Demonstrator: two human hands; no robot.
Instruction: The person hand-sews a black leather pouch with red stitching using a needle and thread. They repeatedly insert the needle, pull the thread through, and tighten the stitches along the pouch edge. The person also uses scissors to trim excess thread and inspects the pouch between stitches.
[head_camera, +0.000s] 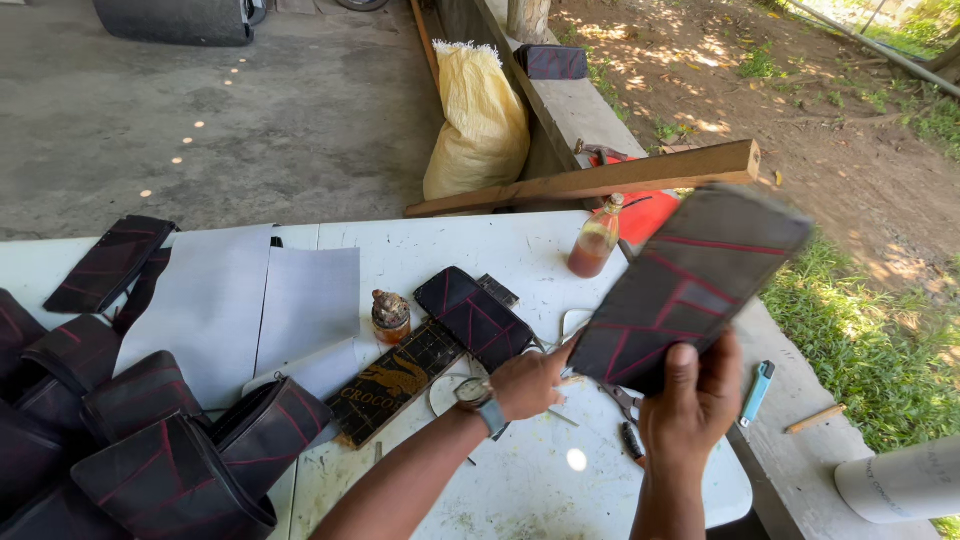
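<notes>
Your right hand grips the dark padded panel with red stitched lines, raised above the white tabletop. Your left hand is closed, fingers touching its lower corner. Step judged: inspection of the stitching. Next move calls for a steady turn.

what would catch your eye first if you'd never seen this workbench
The dark panel with red stitching, held up at right by the right hand while the left hand touches its lower edge. Next, the heap of matching stitched pieces crowding the white table's left corner. Behind, a yellow sack leans against the low wall.
</notes>
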